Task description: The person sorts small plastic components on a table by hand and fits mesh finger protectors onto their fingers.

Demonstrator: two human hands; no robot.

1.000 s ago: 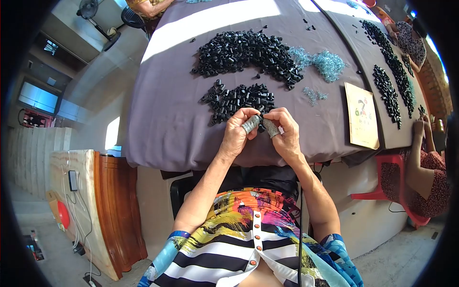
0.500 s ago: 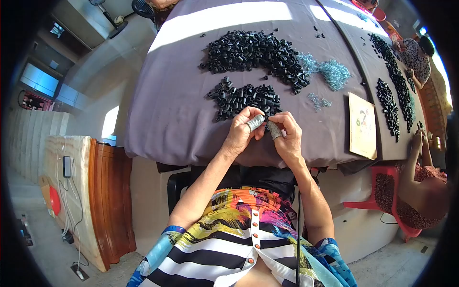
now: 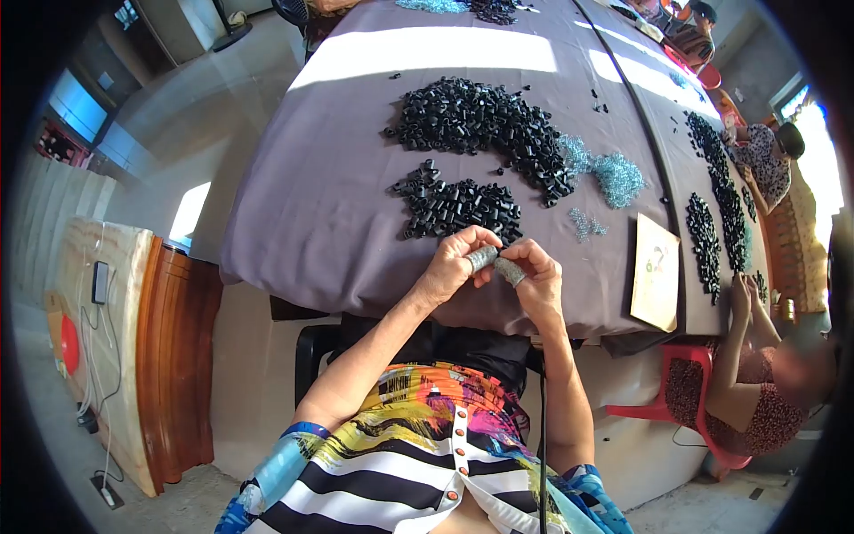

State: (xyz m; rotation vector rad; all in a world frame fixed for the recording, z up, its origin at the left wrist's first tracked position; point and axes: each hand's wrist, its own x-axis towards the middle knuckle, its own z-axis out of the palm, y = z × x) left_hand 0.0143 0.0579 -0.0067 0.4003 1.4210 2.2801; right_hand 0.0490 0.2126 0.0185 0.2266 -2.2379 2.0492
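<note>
My left hand (image 3: 457, 269) and my right hand (image 3: 537, 283) meet just above the table's near side, with fingertips pinched together. Between them is a small black plastic piece (image 3: 501, 252), mostly covered by the fingers. Grey tape or cloth is wrapped round a digit of each hand, probably the thumbs. Directly beyond my fingers lies a smaller pile of black plastic pieces (image 3: 463, 208). Farther back spreads a larger pile of similar pieces (image 3: 471, 116). To its right sit clumps of tiny shiny blue-grey parts (image 3: 617, 180), possibly springs.
A cloth-covered table (image 3: 311, 214) fills the middle. On it, a thin booklet (image 3: 655, 272) lies at right. More black piles (image 3: 703, 245) lie farther right, where other people work. A person sits on a red plastic chair (image 3: 685, 392). A wooden cabinet (image 3: 178, 365) stands at left.
The camera view has shifted, so the table contents appear lower. My hands stay pinched together in nearly the same place, with slight finger movement.
</note>
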